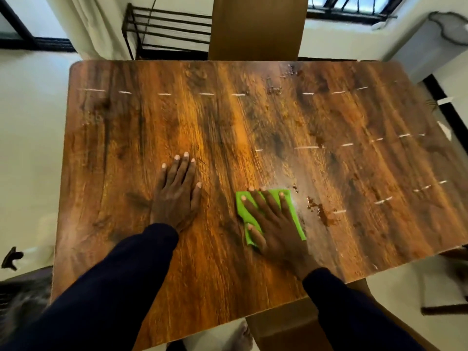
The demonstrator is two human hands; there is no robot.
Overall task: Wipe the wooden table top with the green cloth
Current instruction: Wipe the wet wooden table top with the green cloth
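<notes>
Tabletop (253, 117): rectangular, rounded corners, glossy wood-grain surface w/ dark streaks & orange-brown bands. Short pale dashes run across it in rows. Brown sticky-looking spill (321, 211) sits just right of the right-hand fingers (283, 201), w/ a wet, hazy patch around it; smaller specks near the far edge.

Green cloth (296, 224): thin, flat, bright lime, roughly rectangular, folded or doubled (can't tell which). It lies on the tabletop under the right hand (276, 224). Fingers are spread apart & pressed flat on top, not clamped round it; fingertips reach the cloth's far edge, thumb lies over its left near corner. Cloth shows between the fingers & pokes out on the right side of the palm. Middle of the cloth is hidden by the hand.

Left hand (174, 198): flat on bare wood, well left of the cloth, fingers (177, 168) slightly apart, holding nothing.

Both arms in dark navy sleeves (106, 287), cut off at the bottom edge.

Beyond the fingertips, past the far edge: plain brown chair back (258, 26), top cut off, & a black metal rack (167, 31). Near edge: another brown chair seat (286, 323), partly hidden by the right sleeve. Floor (25, 148) pale; edges of view blurred, a dark shape at lower left is hard to make out.
</notes>
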